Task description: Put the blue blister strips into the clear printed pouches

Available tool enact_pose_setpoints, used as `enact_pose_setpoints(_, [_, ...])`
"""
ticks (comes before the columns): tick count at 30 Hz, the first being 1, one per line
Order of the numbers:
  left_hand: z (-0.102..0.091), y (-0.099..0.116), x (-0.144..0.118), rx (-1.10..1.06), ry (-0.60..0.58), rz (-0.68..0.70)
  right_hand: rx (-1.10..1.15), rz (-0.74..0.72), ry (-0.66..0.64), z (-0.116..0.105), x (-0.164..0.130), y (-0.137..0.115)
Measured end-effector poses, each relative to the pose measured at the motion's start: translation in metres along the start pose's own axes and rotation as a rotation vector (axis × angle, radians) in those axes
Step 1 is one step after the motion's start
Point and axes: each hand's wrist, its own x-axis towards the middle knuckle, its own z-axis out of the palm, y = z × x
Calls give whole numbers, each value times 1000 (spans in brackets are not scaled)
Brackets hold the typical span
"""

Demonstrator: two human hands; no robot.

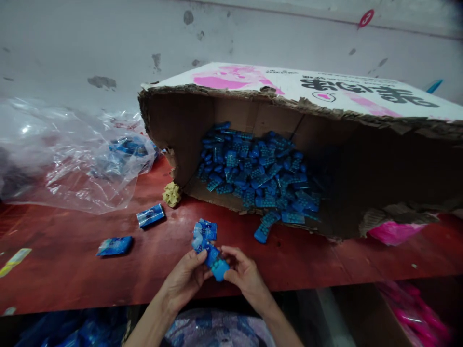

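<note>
My left hand (188,274) is closed on a blue printed packet (211,253), its thumb pressed on top. Between the thumb and fingers of my right hand (246,274) is a small blue-ended container (219,271) with round pellets showing in it. The two pieces touch or overlap in front of me. Just beyond my left fingertips lie more small blue printed packets (206,229) on the red table (300,260). A similar pellet container (265,226) rests at the lip of a cardboard box (173,115). Inside the box sits a heap of these containers (253,168).
Two blue packs, one a flat pack (151,215) and one a crumpled-looking pack (115,246), lie to the left. A crumpled yellowish lump (171,194) sits by the box corner. Clear plastic bags (72,159) cover the back left. Pink plastic (398,232) shows at right.
</note>
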Motion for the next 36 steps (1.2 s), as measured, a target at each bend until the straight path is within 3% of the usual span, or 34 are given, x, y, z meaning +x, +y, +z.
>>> enact_pose_setpoints(6, [3, -3, -2, -16, -322, -90, 281, 79, -208, -9, 10, 0])
enact_pose_setpoints(10, [5, -7, -1, -22, -421, -130, 274, 94, -274, -11, 10, -9])
enact_pose_setpoints(13, [6, -11, 0, -48, -417, -126, 276, 84, -264, -12, 10, -12])
enact_pose_setpoints(23, [19, -33, -8, -139, -116, -4, 142, 24, -164, -2, 3, -4])
enact_pose_setpoints(27, [19, -40, -7, -152, 53, 71, -29, -26, -108, 4, 2, -2])
enact_pose_setpoints(30, [4, -22, -9, -199, 254, 146, -274, -77, -85, 6, 6, -4])
enact_pose_setpoints(33, [-24, 19, -19, -320, 482, 336, -555, -139, -28, 6, 17, -5])
enact_pose_setpoints(35, [-44, 46, -28, -378, 556, 528, -722, -194, 3, 7, 29, -4])
enact_pose_setpoints(36, [-52, 56, -33, -396, 557, 552, -810, -213, 14, 8, 35, -3])
